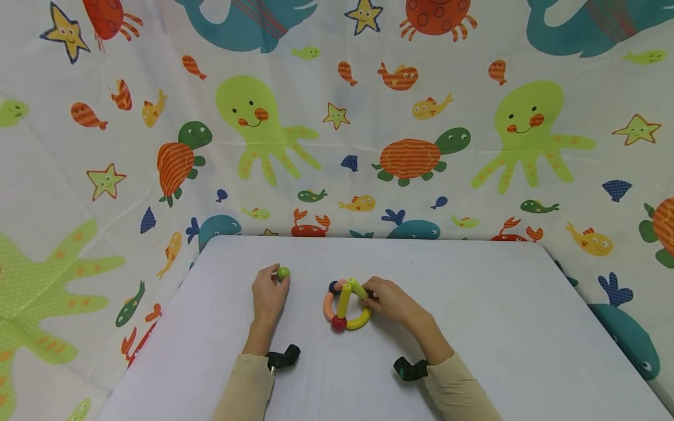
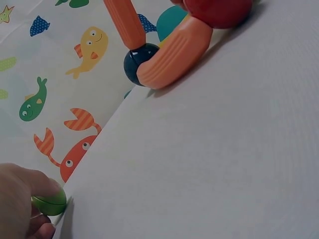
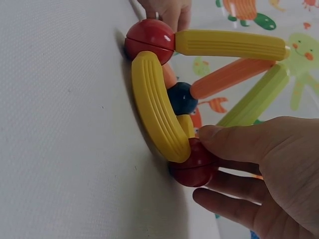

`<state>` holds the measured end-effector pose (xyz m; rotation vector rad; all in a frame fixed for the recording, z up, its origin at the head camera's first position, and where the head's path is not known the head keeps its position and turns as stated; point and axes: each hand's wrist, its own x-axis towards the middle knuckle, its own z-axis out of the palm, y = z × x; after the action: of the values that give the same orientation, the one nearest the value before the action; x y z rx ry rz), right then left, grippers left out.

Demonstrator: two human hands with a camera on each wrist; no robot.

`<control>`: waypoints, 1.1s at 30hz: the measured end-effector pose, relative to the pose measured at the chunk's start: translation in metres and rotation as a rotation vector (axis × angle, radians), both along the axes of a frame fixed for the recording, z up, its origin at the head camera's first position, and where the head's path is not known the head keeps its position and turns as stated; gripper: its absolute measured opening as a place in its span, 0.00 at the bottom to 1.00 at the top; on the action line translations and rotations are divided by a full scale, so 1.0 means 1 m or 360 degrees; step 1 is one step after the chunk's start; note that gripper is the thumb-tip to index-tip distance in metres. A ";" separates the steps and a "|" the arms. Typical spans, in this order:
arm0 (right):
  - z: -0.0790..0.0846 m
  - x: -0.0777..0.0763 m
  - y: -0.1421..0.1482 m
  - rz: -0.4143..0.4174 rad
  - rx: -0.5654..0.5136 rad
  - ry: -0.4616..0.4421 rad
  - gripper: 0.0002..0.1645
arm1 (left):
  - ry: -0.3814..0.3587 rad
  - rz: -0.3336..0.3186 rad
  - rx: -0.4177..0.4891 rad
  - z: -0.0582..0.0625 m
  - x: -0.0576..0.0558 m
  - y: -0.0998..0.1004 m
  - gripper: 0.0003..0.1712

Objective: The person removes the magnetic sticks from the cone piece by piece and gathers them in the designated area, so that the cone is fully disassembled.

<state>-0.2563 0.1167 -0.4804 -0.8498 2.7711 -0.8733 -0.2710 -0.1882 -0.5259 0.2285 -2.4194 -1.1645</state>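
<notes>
At the left, my left hand [image 1: 270, 297] pinches a small green ball [image 1: 283, 273] low at the table; the left wrist view shows it between thumb and fingers. My right hand [image 1: 394, 301] grips a red ball [image 3: 193, 168] at the right corner of a built stick-and-ball frame. That frame's base is a ring of curved yellow [image 1: 360, 320] and orange [image 1: 328, 306] sticks, joined by another red ball [image 1: 339, 323] in front and a dark blue ball [image 1: 334, 286] behind. Straight yellow [image 1: 343, 301], orange [image 3: 232, 78] and light green [image 1: 357, 287] sticks lean up and meet at the top.
The white table [image 1: 474, 327] stretches around both hands. Behind it hangs a cloth [image 1: 326, 152] printed with sea animals. Black wrist cameras [image 1: 284, 356] sit at both sleeve cuffs.
</notes>
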 end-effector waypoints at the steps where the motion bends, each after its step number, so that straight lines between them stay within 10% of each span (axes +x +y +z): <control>1: 0.000 0.000 0.000 -0.0001 0.0003 0.0001 0.15 | 0.0000 0.0000 0.0001 0.000 0.000 0.000 0.24; 22: 0.007 0.002 0.000 -0.0058 0.0000 -0.0039 0.19 | 0.0169 0.0022 -0.0025 0.027 0.002 0.007 0.22; 33: 0.012 0.006 -0.003 -0.0093 -0.0037 -0.0011 0.20 | 0.0233 -0.0208 -0.0015 0.061 0.012 0.030 0.18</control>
<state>-0.2508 0.1140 -0.4689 -0.7713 2.7983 -0.9181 -0.2587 -0.1586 -0.4648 -0.0182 -2.3392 -1.1818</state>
